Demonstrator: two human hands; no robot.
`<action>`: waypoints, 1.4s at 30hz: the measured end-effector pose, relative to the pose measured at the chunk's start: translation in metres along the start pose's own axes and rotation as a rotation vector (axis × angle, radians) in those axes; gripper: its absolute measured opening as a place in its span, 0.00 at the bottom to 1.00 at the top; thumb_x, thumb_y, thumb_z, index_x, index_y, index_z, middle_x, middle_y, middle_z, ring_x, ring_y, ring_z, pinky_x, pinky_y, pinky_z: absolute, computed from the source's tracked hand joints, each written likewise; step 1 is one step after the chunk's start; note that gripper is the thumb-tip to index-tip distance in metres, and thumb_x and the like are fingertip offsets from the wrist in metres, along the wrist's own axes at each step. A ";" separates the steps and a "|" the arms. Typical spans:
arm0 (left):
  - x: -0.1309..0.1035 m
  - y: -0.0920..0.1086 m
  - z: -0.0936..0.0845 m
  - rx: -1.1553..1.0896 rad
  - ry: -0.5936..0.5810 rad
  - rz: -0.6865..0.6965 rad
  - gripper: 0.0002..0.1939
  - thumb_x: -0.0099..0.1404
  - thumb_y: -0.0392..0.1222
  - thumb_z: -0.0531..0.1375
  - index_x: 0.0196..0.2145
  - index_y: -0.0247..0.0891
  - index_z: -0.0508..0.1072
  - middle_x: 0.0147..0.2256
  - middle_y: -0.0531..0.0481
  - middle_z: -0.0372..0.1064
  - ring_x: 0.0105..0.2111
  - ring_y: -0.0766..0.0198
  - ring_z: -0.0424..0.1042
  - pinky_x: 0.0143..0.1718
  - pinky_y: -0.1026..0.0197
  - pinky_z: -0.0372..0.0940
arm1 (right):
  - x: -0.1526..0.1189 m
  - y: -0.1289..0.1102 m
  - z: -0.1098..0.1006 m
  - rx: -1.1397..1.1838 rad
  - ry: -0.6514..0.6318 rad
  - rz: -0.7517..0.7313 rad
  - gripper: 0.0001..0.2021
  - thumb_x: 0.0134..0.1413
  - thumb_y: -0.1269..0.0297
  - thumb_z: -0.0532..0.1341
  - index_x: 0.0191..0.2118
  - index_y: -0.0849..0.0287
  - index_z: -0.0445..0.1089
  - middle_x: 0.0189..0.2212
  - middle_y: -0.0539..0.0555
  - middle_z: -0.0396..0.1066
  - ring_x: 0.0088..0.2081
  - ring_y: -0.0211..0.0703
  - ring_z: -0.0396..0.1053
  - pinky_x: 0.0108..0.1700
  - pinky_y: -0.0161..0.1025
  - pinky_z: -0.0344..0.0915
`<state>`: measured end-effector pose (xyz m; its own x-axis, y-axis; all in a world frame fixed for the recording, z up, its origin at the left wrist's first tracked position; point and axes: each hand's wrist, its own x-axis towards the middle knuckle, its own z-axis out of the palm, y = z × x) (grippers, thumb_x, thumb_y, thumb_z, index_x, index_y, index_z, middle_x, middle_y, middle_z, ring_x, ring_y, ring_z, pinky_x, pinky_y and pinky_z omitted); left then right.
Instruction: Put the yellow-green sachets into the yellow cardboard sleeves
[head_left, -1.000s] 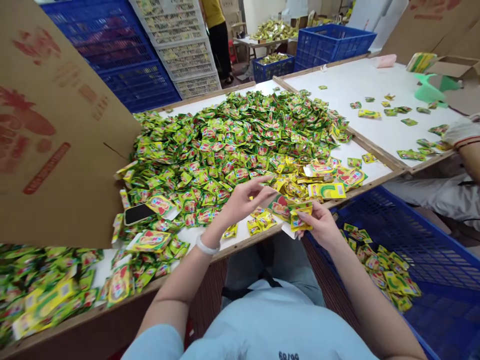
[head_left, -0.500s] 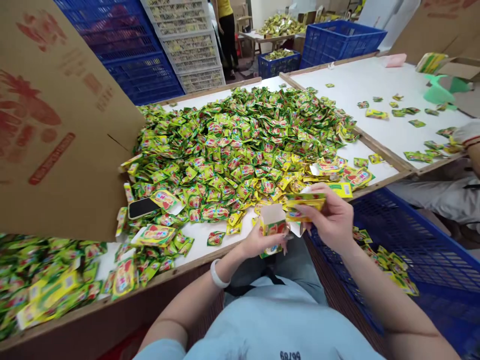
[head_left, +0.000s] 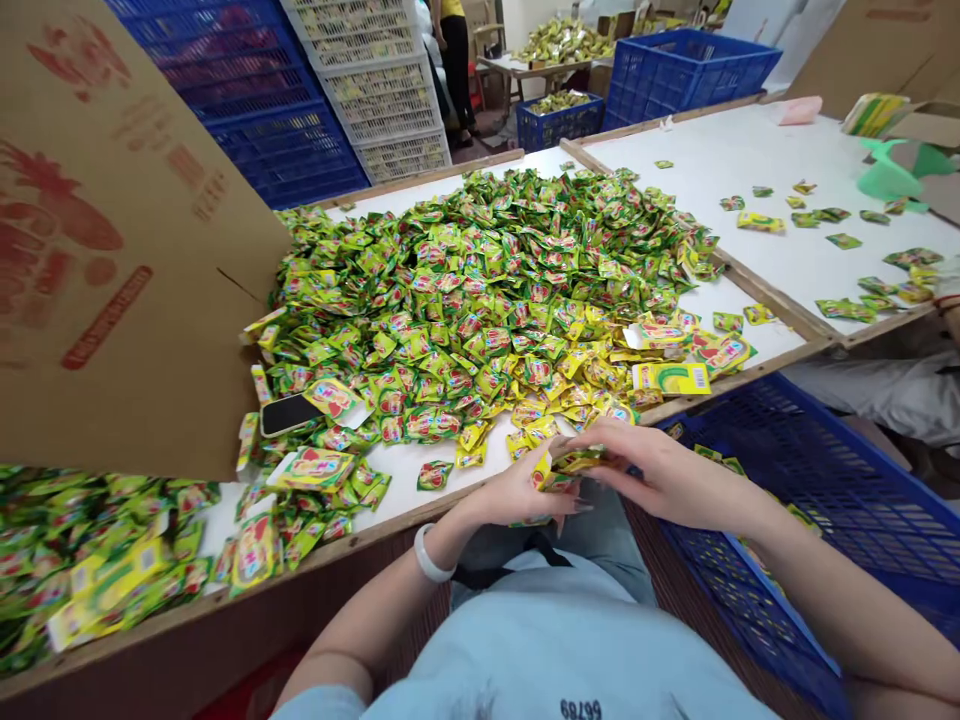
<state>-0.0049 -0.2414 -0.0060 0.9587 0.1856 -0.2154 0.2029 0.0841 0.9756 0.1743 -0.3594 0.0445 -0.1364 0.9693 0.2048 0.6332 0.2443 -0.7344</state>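
Observation:
At the table's front edge my left hand point(head_left: 517, 492) is closed around a small printed carton point(head_left: 547, 474), its upper end tipped toward my right. My right hand point(head_left: 660, 472) meets it there, fingers curled over a few green-and-yellow candy packets point(head_left: 583, 458) at the carton's mouth. How far the packets are inside is hidden by my fingers. Beyond both hands spreads a large heap of small wrapped packets point(head_left: 480, 290), green mostly, yellow near me. A yellow carton point(head_left: 671, 378) lies just past my right hand.
A big cardboard box point(head_left: 135, 250) stands at left, beside a phone point(head_left: 289, 414) and more small cartons point(head_left: 311, 468). Right of my lap is a blue crate point(head_left: 847, 480) with packets inside. Wooden strips point(head_left: 780, 305) edge the white table. Another person's leg point(head_left: 870, 400) shows at right.
My right hand has brought the packets down and left to the carton in my left hand. The carton's open flap, visible before, is now covered. The view has shifted slightly.

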 end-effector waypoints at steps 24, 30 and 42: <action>0.097 -0.035 -0.118 1.170 0.265 0.177 0.26 0.64 0.32 0.58 0.59 0.39 0.69 0.62 0.42 0.65 0.66 0.49 0.58 0.65 0.42 0.52 | 0.024 0.116 -0.057 -0.678 0.451 0.315 0.10 0.61 0.63 0.63 0.46 0.60 0.74 0.43 0.64 0.77 0.45 0.54 0.73 0.47 0.46 0.67; 0.094 -0.047 -0.127 0.782 0.474 0.183 0.15 0.67 0.33 0.56 0.48 0.39 0.79 0.52 0.41 0.76 0.59 0.52 0.69 0.63 0.47 0.57 | 0.079 0.085 0.078 -0.615 -0.279 0.134 0.15 0.49 0.70 0.70 0.44 0.66 0.76 0.43 0.67 0.76 0.49 0.61 0.70 0.46 0.48 0.69; 0.022 -0.046 -0.091 0.125 0.563 0.175 0.26 0.64 0.62 0.60 0.40 0.33 0.78 0.37 0.44 0.78 0.37 0.55 0.78 0.39 0.52 0.75 | 0.078 0.078 0.030 -0.161 0.118 -0.048 0.05 0.59 0.62 0.65 0.36 0.58 0.72 0.59 0.62 0.61 0.64 0.54 0.58 0.63 0.53 0.58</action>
<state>-0.0110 -0.1516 -0.0597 0.7338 0.6793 -0.0071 0.1061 -0.1043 0.9889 0.1899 -0.2635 -0.0166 -0.0852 0.9443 0.3177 0.7434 0.2726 -0.6108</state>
